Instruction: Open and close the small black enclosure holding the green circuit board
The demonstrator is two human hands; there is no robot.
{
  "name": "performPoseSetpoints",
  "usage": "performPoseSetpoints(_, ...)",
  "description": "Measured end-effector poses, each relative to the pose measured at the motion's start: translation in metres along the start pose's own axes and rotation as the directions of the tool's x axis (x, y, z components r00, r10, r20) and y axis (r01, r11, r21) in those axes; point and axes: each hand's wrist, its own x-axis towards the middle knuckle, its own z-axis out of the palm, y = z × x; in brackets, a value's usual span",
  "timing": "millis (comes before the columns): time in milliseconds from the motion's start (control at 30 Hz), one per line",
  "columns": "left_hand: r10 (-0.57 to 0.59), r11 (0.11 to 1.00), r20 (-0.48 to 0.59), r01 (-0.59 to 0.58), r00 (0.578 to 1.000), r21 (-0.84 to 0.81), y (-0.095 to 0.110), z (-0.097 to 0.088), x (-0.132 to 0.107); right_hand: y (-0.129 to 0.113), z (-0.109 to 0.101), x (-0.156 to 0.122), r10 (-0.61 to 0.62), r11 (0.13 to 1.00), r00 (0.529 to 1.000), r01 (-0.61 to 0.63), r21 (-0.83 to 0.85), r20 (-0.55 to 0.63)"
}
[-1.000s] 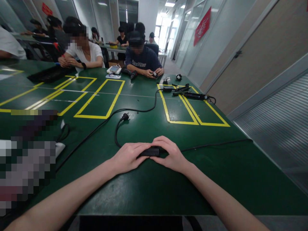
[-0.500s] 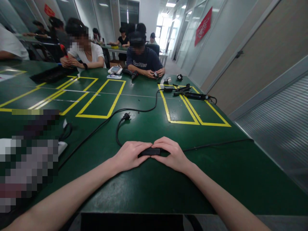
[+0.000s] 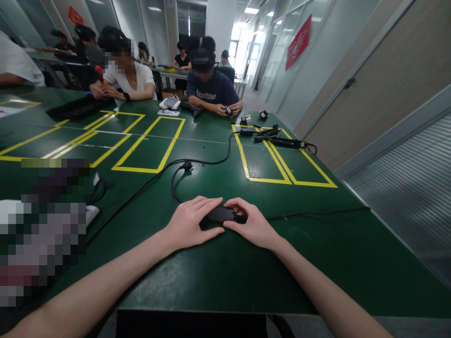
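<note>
A black power adapter (image 3: pixel 221 214) lies on the green table in front of me, between my two hands. My left hand (image 3: pixel 192 223) is open around its left part, fingers along the far side and the thumb spread away on the near side. My right hand (image 3: pixel 252 223) has its fingertips and thumb at the far and near edges of the adapter's right end. From the left side a short cord curves to a black plug (image 3: pixel 186 166). A thin black cable (image 3: pixel 317 212) runs out to the right from under my right hand.
On the green table (image 3: pixel 218 277), yellow tape outlines (image 3: pixel 137 170) mark several areas. Another long cable (image 3: pixel 141 188) crosses to a pile of black tools (image 3: pixel 278 138). A power drill (image 3: pixel 197 110) lies near a co-worker (image 3: pixel 207 89). Blurred items stand at left.
My left fingers and thumb have spread apart, loosening from the adapter. The adapter has turned to show its flat top. The plug has rolled slightly.
</note>
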Motion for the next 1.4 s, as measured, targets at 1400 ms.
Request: performPoseSetpoints(1400,0.024,0.996,0.128,-0.013,0.991,-0.088,-0.003,-0.004,-0.002,-0.003,-0.005,-0.008,-0.155,0.910,0.964,0.224,-0.348,0.214)
